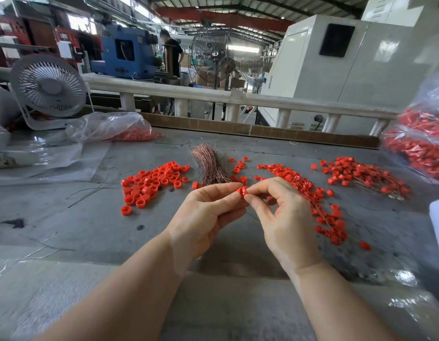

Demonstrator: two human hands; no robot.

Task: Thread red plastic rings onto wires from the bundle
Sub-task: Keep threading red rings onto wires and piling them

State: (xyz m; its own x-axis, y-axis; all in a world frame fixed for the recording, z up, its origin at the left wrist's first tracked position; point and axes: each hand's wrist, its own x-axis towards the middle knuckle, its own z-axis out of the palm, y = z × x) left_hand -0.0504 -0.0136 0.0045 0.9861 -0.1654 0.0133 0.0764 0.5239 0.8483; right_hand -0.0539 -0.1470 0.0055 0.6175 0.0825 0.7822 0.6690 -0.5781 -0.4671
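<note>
Both hands, left hand [208,212] and right hand [284,217], are pinching one red ring [241,191] between fingertips, wire bundle [211,166] lying at eleven o'clock.

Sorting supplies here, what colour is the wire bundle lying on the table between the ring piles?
Coppery brown, seen in the head view: the wire bundle.

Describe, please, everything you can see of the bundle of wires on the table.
The bundle of wires is a thick sheaf of thin, coppery-brown strands that look metallic. It lies on the grey table, just beyond the hands, between two scatters of red rings. Its far ends fan out loosely; its near end narrows towards the left hand. Whether that hand touches it cannot be told.
</note>
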